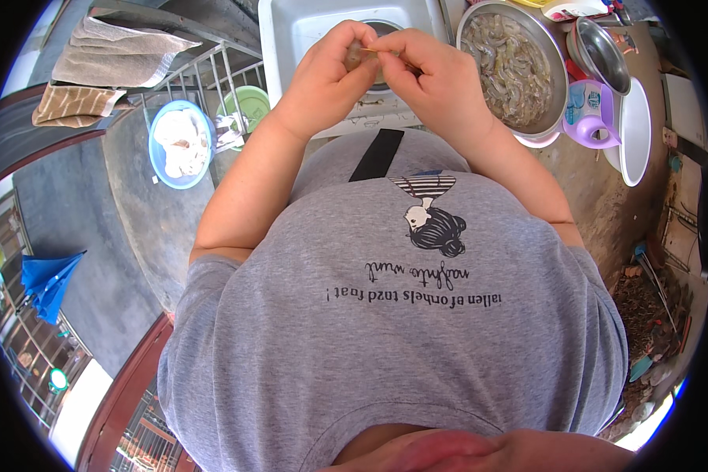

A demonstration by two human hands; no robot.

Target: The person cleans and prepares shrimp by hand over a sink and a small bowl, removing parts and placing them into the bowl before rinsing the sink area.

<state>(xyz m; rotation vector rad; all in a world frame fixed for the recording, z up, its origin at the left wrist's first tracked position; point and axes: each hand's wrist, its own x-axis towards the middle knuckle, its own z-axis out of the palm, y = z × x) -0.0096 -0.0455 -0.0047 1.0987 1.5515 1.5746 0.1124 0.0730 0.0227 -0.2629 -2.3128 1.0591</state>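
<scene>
Both my hands meet at the top middle, over a white plastic basin (pixel 289 47) with a round metal bowl (pixel 383 25) partly hidden behind them. My left hand (pixel 336 76) has its fingers curled around a pale, translucent shrimp (pixel 354 56). My right hand (pixel 430 79) pinches a thin yellowish stick, like a toothpick (pixel 369 50), whose end touches the shrimp. To the right stands a large metal bowl (pixel 561 88) full of raw shrimp (pixel 507 71).
On the right are a small metal bowl (pixel 605 56), a purple-handled plastic item (pixel 593 115) and a white oval basin (pixel 637 130). At left, a blue basin (pixel 153 147) holds white cloth-like items near a metal rack (pixel 212 71) with towels (pixel 115 50). A green basin (pixel 251 106) stands behind it.
</scene>
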